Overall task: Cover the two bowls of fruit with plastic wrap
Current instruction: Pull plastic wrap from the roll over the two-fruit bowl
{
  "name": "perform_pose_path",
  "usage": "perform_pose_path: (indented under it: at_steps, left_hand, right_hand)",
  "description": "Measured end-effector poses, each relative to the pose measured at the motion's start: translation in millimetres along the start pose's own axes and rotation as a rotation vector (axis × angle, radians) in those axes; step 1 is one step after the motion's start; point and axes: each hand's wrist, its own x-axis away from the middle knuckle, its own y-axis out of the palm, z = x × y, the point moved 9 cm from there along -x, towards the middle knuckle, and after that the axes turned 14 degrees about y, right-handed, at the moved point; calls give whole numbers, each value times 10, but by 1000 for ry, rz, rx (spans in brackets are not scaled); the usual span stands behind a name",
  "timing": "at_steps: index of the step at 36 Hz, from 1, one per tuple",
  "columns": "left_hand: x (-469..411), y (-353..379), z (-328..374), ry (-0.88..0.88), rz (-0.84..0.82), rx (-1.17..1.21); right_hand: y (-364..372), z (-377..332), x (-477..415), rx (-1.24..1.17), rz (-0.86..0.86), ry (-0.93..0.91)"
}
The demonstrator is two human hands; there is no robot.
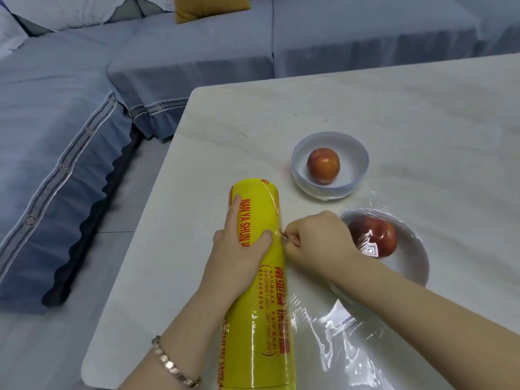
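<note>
A long yellow roll of plastic wrap point(263, 294) with red print lies on the white table point(408, 114). My left hand point(240, 243) holds the roll down, with the thumb and fingers curled over it. My right hand point(315, 237) pinches the film right beside the roll. A clear sheet of film point(346, 330) stretches from the roll over the near white bowl point(413, 266), which holds a red apple point(380, 235). Farther back stands a second white bowl point(357, 153) with an orange-red fruit point(323, 165) in it and no film over it.
The table's left edge and rounded corner point(197, 92) lie close to the roll. A blue sofa point(70, 122) runs along the left and back, with a mustard cushion point(208, 7) on it. A metal bracelet point(174, 364) is on my left wrist.
</note>
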Motion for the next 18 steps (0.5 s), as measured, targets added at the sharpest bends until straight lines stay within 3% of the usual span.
perform_pose_path:
  at_steps: [5,13,18]
  left_hand:
    - [7,-22,-12,1,20,53]
    - [15,-12,-5,-7,9,47]
    - [12,-20,-5,-7,11,52]
  right_hand:
    - [93,60,31,-57,-184,61]
    - [69,-111,205,-62,-255,-192]
    - [67,-36,341,-124,-302,-228]
